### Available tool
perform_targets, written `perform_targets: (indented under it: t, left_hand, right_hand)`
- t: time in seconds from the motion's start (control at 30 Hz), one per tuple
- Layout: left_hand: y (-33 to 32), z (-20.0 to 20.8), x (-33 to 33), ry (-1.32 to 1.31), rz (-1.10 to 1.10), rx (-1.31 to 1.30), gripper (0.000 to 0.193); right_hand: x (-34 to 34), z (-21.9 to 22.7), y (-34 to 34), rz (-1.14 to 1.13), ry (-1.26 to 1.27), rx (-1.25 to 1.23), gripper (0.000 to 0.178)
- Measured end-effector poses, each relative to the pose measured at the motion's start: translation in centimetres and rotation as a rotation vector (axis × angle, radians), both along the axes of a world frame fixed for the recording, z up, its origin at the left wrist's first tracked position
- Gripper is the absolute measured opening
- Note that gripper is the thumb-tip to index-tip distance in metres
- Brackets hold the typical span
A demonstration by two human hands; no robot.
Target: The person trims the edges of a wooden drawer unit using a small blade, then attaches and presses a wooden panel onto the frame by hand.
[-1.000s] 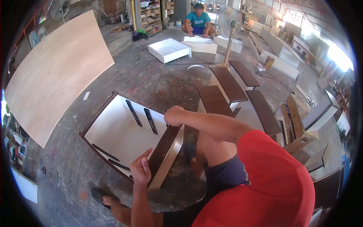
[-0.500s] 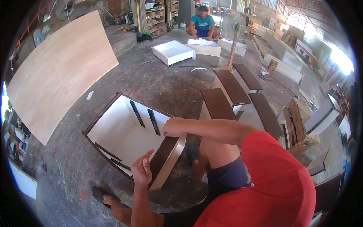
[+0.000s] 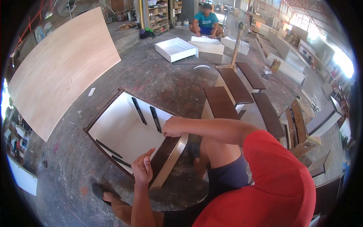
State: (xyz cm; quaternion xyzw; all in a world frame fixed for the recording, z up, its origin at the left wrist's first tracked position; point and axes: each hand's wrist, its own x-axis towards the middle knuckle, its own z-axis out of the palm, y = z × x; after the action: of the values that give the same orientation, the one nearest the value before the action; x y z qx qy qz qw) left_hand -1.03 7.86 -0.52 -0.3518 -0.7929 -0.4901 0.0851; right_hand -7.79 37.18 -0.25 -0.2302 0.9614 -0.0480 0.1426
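Note:
A cabinet carcass (image 3: pixel 126 132), white inside with dark brown edges, lies on the floor before me with its open side up. Black drawer slides (image 3: pixel 155 119) are fixed in pairs on its two opposite inner walls. My right hand (image 3: pixel 174 126) is closed at the right inner wall, by the far end of a dark brown board (image 3: pixel 163 156) on the near side. Whatever its fingers pinch is hidden. At the near end of that board my left hand (image 3: pixel 142 168) is raised, open, fingers extended and nothing visible in it.
Drawers with brown fronts (image 3: pixel 236 85) stand close on my right, beside a wooden crate (image 3: pixel 298 128). A large plywood sheet (image 3: pixel 64 68) leans at the left. Farther off, a person (image 3: pixel 206 24) squats behind white drawer boxes (image 3: pixel 176 50), near a fan (image 3: pixel 241 25).
My view has turned slightly, so the scene sits a little farther right. Both my hands keep nearly the same pose. The person at the back has lowered their head.

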Motion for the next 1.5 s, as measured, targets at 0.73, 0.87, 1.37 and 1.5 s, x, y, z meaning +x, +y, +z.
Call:
perform_targets:
  t: [0.73,0.87,1.37,1.5]
  left_hand:
    - [0.4,0.0,-0.1,0.052,-0.008,0.057,0.058]
    - [0.3,0.4,0.2,0.056,-0.010,0.035,0.047]
    - [-0.2,0.3,0.2,0.047,-0.001,-0.008,0.046]
    - [0.0,0.6,0.3,0.031,-0.005,-0.027,0.046]
  right_hand:
    - [0.5,1.6,-0.4,-0.030,-0.075,0.048,0.028]
    - [0.6,2.0,-0.7,-0.042,-0.074,0.052,0.028]
    - [0.5,1.5,-0.5,-0.024,-0.052,0.010,0.030]
    - [0.6,1.7,-0.4,-0.032,-0.057,0.046,0.028]
